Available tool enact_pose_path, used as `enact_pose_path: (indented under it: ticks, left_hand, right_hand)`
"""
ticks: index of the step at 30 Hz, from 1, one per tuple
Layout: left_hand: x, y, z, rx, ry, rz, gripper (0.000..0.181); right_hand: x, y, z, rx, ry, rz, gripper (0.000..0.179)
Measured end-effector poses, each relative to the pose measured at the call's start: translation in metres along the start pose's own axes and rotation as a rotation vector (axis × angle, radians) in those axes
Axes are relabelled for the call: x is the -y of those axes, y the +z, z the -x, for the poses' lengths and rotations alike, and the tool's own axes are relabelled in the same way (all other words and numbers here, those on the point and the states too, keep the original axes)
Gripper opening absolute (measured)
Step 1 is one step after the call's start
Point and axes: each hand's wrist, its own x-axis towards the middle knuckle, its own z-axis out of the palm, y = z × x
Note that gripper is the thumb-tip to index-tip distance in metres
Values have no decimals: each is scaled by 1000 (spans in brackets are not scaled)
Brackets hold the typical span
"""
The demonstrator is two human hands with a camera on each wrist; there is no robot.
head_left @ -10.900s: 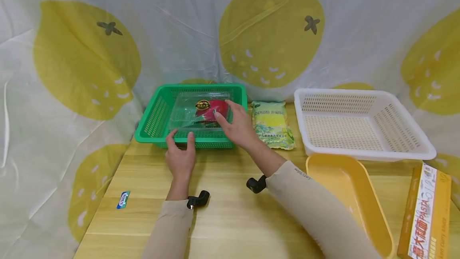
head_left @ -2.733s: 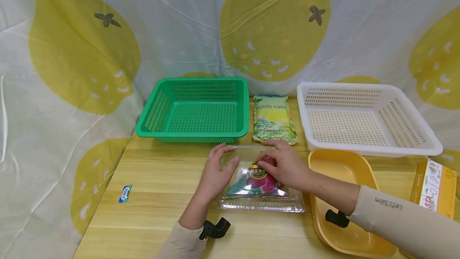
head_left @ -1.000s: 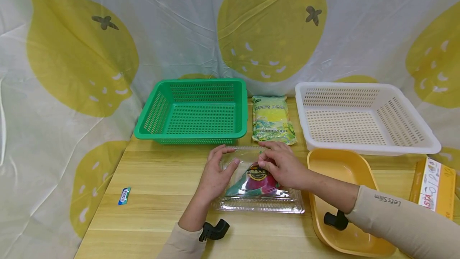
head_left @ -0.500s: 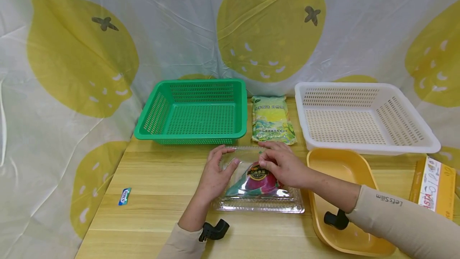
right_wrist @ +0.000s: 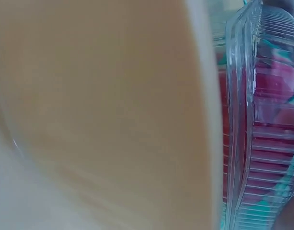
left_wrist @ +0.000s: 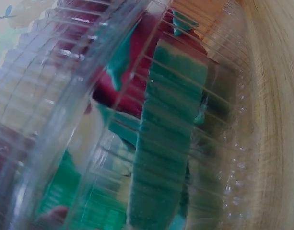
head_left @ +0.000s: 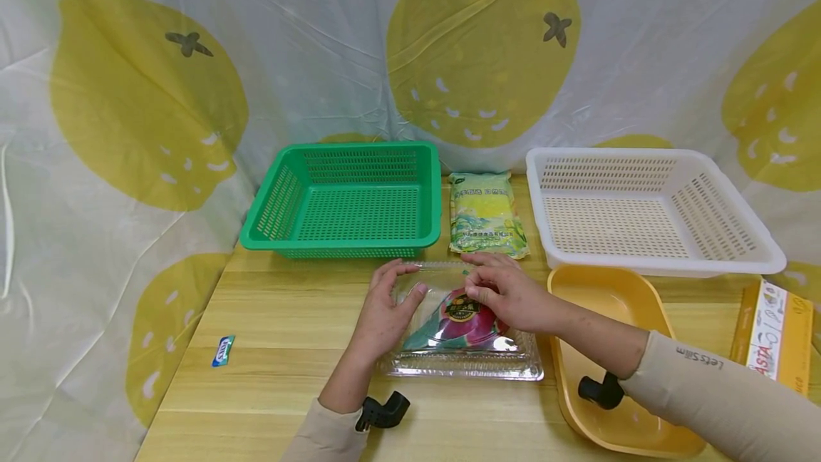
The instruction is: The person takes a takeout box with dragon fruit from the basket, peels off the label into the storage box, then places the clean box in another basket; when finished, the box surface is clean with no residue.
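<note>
On the table lies a clear plastic clamshell box [head_left: 462, 363]. Under its lid show a red fruit with green tips [head_left: 477, 328] and a long green piece [left_wrist: 168, 115]. A round black-and-gold sticker [head_left: 463, 307] is on the lid. My left hand [head_left: 385, 312] rests on the box's left side, fingers at the far edge and thumb over the lid. The right hand [head_left: 513, 298] lies over the right side, fingers bent, with thumb and forefinger tips close together at the sticker's right edge. I cannot tell whether they pinch it.
Behind stand a green basket [head_left: 343, 243] and a white basket [head_left: 661, 262], with a yellow-green food packet [head_left: 489, 216] between them. At right are a yellow tray [head_left: 616, 440] and a pasta box [head_left: 779, 334]. A small blue-green wrapper [head_left: 222, 351] lies at left.
The clamshell box was in the green basket at first and now lies in front of it. Over the last second the right fingertips shifted slightly right at the sticker; the left hand stayed put.
</note>
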Motion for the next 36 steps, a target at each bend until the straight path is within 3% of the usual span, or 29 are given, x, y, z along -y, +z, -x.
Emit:
enact_pose_path:
  ticks: [16,25,31,36]
  left_hand:
    - [1,0,0,2,7,8,37]
    - [2,0,1,-8,-7,21,33]
    - [2,-1,0,-2,4,25,33]
    - [2,-3,1,-3,0,21,33]
  right_hand:
    - [1,-6,2,24,23,-3,16]
    - [1,-19,2,-75,124,-286,24]
    - [7,-25,13,-182,159,-196,16]
    - [12,-43,31,-228,178,-92,14]
